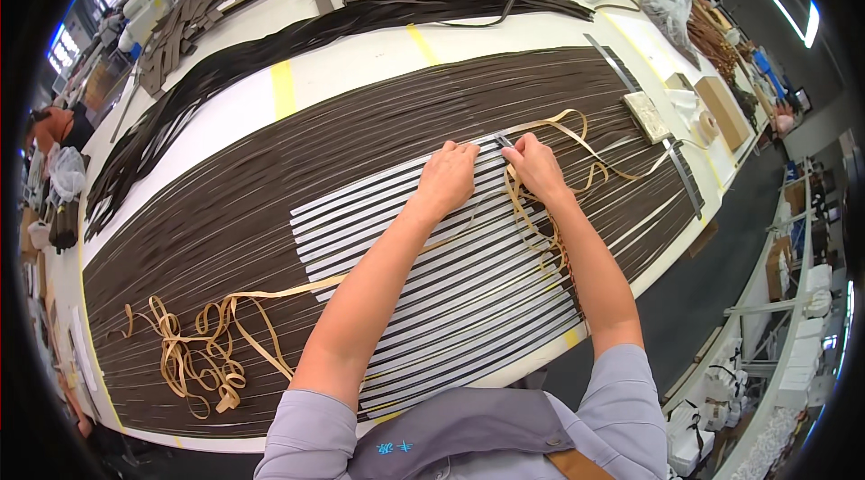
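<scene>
My left hand point(448, 176) is curled at the upper edge of a white slatted panel point(459, 309) lying over long dark brown strips point(225, 237); what its closed fingers hold is unclear. My right hand point(538, 168) pinches a small dark grey piece point(502, 141) at the panel's upper right corner. Thin tan tape point(577, 118) runs past that corner and hangs in loose loops under my right hand. More tan tape point(230, 381) lies tangled on the strips at the left.
A pale block point(644, 115) rests on a metal bar at the right. Black strip bundles point(351, 16) and cut brown pieces point(180, 21) lie across the far side. White racks point(766, 309) line the right aisle; other people point(54, 129) appear at the edges.
</scene>
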`<state>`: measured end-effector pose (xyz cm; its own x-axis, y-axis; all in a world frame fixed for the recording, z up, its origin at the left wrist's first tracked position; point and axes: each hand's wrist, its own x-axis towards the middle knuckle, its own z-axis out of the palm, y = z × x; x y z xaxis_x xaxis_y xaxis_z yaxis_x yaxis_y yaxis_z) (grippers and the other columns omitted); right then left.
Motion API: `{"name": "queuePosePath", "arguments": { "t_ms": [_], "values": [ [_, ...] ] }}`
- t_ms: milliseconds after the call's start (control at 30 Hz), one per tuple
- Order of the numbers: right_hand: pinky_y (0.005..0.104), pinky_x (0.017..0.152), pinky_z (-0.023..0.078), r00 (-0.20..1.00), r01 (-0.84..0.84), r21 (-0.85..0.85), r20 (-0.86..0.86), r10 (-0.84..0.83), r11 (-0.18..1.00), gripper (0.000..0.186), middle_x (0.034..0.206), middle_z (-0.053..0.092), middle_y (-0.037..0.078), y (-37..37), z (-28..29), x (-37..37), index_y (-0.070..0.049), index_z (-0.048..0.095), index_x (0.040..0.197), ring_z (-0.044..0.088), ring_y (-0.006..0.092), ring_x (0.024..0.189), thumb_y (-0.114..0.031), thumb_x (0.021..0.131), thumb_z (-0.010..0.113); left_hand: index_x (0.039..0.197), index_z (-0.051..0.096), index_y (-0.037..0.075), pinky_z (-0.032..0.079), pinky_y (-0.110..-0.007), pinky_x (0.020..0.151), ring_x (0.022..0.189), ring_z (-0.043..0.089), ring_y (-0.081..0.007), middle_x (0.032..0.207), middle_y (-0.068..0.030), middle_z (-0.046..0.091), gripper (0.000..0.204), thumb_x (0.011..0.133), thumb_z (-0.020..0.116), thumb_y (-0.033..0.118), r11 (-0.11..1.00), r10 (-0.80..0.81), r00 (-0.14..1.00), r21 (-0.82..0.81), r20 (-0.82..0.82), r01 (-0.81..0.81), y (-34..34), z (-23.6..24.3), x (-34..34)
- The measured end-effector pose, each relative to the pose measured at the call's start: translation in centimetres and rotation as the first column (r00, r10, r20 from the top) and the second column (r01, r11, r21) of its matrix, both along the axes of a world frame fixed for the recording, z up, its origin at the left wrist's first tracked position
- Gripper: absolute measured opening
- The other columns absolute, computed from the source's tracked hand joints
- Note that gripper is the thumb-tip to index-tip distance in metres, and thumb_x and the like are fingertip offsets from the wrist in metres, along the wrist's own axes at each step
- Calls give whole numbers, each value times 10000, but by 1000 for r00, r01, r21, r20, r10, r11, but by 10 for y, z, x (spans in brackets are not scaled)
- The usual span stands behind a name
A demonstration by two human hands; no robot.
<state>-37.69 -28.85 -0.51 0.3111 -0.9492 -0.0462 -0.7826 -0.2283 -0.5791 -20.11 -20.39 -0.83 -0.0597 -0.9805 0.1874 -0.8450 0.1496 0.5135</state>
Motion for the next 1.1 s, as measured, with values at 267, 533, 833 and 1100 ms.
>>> {"name": "queuePosePath", "arguments": {
  "t_ms": [267, 533, 833, 1100],
  "values": [
    [445, 789, 497, 998, 49, -9, -41, -49, 999, 374, 879, 675, 222, 5, 7, 0, 26, 590, 960, 652, 379, 864, -340, 894, 635, 1102, 617, 4, 482, -392, 926, 1074, 572, -302, 1131, -121, 656, 340, 769, 552, -25, 997, 9, 1000, -70, 11, -8, 1, -9, 3],
    [431, 764, 492, 992, -84, 16, 98, 82, 996, 372, 860, 670, 215, 1, 10, 4, 27, 588, 954, 647, 360, 836, -339, 900, 627, 1075, 619, 4, 480, -395, 929, 1070, 573, -303, 1130, -125, 656, 309, 774, 550, -22, 997, 7, 1000, -83, -8, -8, -1, -11, 2],
    [430, 757, 500, 997, -57, 0, 46, 57, 998, 361, 866, 674, 214, 3, 5, 8, 16, 585, 969, 654, 362, 842, -334, 897, 638, 1070, 618, 2, 480, -396, 927, 1068, 574, -304, 1118, -129, 657, 303, 773, 558, -11, 994, 7, 1000, -105, -10, -8, -2, -13, 6],
    [426, 757, 502, 1000, -28, 23, 14, 28, 999, 362, 857, 675, 209, 7, 3, 3, 13, 592, 967, 658, 356, 841, -338, 896, 644, 1048, 618, 4, 486, -395, 917, 1063, 575, -303, 1110, -127, 659, 287, 766, 567, -10, 997, 9, 1000, -70, 1, -9, -1, -11, 3]
  ]
}}
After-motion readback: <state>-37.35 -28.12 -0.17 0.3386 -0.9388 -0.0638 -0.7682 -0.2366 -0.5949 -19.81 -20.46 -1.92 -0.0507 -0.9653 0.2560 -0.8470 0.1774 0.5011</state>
